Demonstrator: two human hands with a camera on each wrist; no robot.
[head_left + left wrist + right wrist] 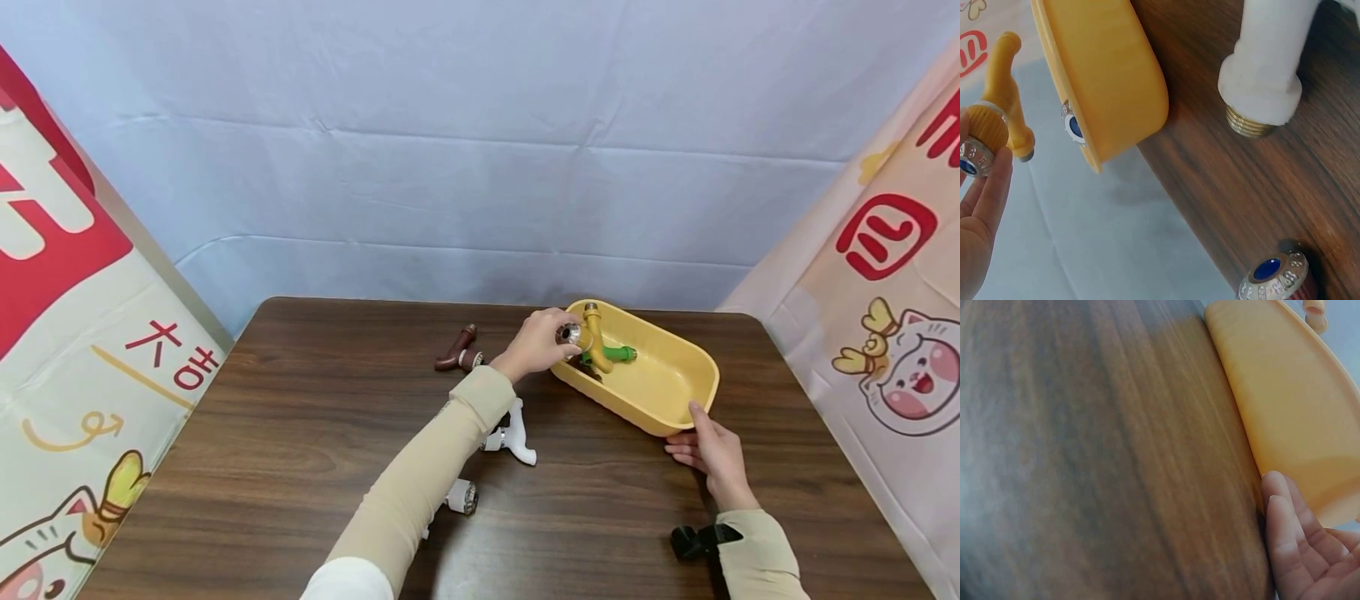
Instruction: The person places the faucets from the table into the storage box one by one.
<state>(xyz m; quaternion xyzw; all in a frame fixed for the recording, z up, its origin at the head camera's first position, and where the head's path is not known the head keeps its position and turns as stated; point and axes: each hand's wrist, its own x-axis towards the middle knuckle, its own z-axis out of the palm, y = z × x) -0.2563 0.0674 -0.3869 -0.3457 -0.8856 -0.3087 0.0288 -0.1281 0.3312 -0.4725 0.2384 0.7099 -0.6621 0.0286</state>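
Note:
My left hand (542,340) holds a yellow faucet (597,343) by its ribbed, silver-capped handle, over the left end of a yellow plastic basin (671,385). In the left wrist view, the faucet (1004,78) hangs past the basin's rim, with the fingers round its handle. A green faucet (621,354) lies inside the basin, partly hidden behind the yellow one. At the basin's near right corner, my right hand (716,458) grips the rim, thumb on top. The right wrist view has its fingers (1282,531) against the outer wall.
Left of the basin lies a dark red-brown faucet (456,352). Nearer me are a white faucet (519,437) and another white one (461,497), both partly covered by my left arm. Cloth hangs behind the wooden table (315,400) and along both sides.

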